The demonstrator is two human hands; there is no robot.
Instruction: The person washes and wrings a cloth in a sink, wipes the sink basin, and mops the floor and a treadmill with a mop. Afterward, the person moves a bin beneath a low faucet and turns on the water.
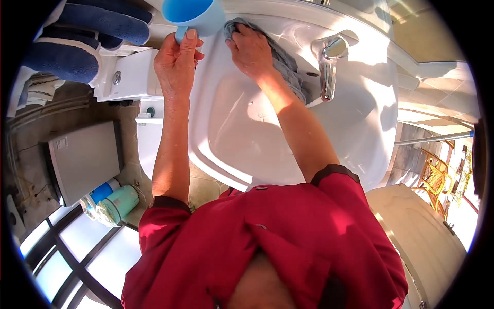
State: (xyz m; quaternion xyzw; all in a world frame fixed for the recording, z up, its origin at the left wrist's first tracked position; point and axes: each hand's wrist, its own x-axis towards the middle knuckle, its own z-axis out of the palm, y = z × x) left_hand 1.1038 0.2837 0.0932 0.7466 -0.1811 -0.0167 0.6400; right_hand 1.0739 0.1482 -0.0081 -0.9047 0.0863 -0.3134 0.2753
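My left hand point(177, 64) grips the handle of a light blue plastic cup point(206, 19), lifted beside the left rim of the sink; its open top shows a bright blue inside. On the sink's back left ledge, my right hand point(251, 54) presses on a wet-looking grey-blue cloth point(285, 64). Its fingers are bent over the cloth's end, while the rest trails along the back of the basin toward the tap. The white sink point(242, 134) has some drops on its basin floor. A chrome tap point(328, 67) stands at the back, right of the cloth.
Left of the sink is a white toilet point(149, 139) with its cistern point(136, 74). Dark blue slippers point(64, 59) sit on a rack at upper left. A grey box-like unit point(85, 159) and a green container point(121, 203) stand lower left. A wicker chair point(435, 177) shows far right.
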